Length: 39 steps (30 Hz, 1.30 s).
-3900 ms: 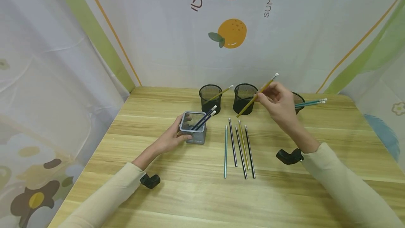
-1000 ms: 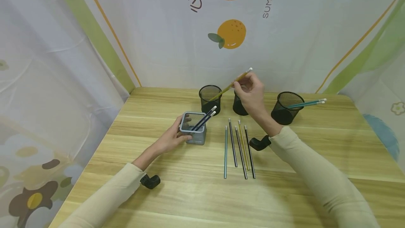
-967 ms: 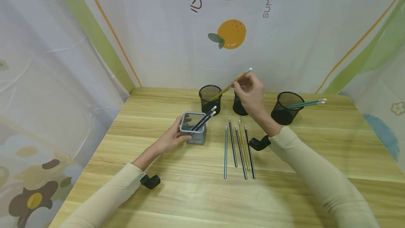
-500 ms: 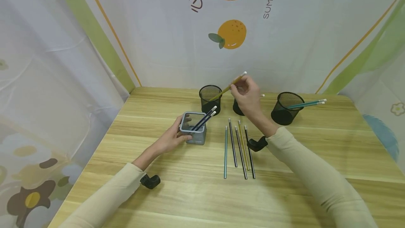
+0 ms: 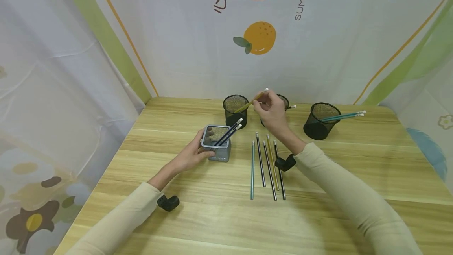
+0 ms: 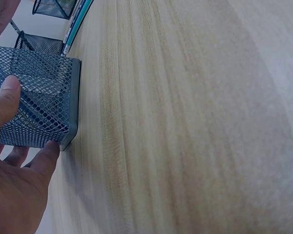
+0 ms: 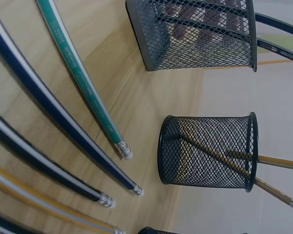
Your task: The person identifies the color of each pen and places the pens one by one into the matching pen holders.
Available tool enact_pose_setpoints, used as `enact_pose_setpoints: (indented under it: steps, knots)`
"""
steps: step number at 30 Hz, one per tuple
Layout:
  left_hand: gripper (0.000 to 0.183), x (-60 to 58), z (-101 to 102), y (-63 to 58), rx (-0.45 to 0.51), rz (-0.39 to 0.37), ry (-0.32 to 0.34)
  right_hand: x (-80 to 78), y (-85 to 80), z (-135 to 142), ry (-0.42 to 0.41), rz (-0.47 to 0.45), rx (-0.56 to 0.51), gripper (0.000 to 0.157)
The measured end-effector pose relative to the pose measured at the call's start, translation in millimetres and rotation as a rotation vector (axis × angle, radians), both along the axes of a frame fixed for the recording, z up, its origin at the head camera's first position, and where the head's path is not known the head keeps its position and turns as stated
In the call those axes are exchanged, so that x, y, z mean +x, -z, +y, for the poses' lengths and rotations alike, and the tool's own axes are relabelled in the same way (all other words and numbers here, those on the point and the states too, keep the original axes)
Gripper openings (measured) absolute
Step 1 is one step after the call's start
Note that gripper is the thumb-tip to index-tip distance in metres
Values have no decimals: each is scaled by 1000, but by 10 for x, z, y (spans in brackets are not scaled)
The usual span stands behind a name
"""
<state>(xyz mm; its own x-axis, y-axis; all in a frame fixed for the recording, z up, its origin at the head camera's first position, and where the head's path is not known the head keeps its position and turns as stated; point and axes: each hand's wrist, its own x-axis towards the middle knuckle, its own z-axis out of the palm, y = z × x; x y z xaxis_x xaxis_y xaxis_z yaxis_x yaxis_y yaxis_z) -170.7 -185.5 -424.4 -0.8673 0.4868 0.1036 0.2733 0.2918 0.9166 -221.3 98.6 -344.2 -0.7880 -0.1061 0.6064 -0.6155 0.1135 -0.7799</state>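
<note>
My left hand [image 5: 187, 157] grips a grey square mesh pencil holder [image 5: 220, 154], thumb on the near side and fingers round the far side. Two dark blue pencils [image 5: 231, 132] lean in it. With thumb and fingertips, my right hand [image 5: 273, 113] pinches a yellow pencil [image 5: 262, 93] near its eraser end. That pencil slants down into the left black mesh cup [image 5: 236, 119]. In the right wrist view, two yellow pencils [image 7: 278, 162] stand inside this round cup [image 7: 210, 151]. The middle black cup [image 5: 284, 99] is partly hidden behind my right hand.
A black pencil [image 5: 291, 107] sticks out of the middle cup. Teal pencils [image 5: 348, 115] lean in the right black cup [image 5: 316, 129]. On the wooden table [image 5: 198, 215] several pencils lie side by side, among them a teal pencil [image 5: 252, 172] and a yellow pencil [image 5: 273, 166].
My right hand has carried the yellow pencil leftward from near the right and middle cups, then lowered it into the left cup. My left hand and the grey holder stay put.
</note>
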Motion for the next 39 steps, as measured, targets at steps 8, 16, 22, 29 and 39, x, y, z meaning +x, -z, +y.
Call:
enact_pose_setpoints:
  steps: [8,16,22,29,39]
  knots:
    - [83,4,10,-13,-3,-3,1,41,-16,-31,12,-91,57,13]
    - [82,3,26,-24,2,-6,10,-122,185,1,58,-178,183,16]
    - [82,5,27,-34,1,-1,10,-140,273,86,42,-304,310,26]
    - [81,2,9,-30,-4,5,0,-73,278,178,-25,-408,442,24]
    - [82,8,7,-28,-11,4,-1,-37,348,324,-67,-453,511,17]
